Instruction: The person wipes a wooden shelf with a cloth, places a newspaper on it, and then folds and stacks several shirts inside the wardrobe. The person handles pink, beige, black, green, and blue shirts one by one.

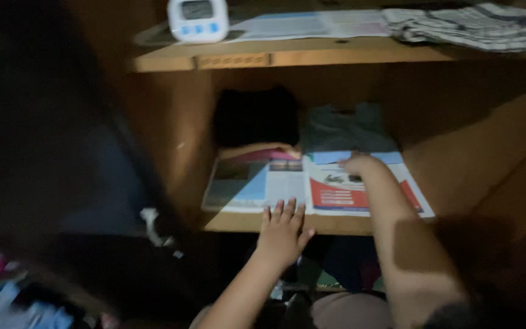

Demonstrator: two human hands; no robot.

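The left hand (pixel 283 234) lay flat, fingers (pixel 287 210) spread and released, on the near edge of the newspaper sheet (pixel 275 186) lining the lower shelf (pixel 238 222). The right hand (pixel 360 163) reached deeper, fingertips pressed down on the sheet's far part, grasping nothing. Smoothing outward from both palms would likely have kept the paper flat. The sheet looked printed, with blue, red and white panels, slightly blurred.

This looks like a home, at a dim wooden cupboard (pixel 458 164). Its shelves are lined with newspaper (pixel 287 186), with folded clothes (pixel 299 125) at the back. A checked cloth (pixel 470 27) and a small digital timer (pixel 198 19) sit on top.
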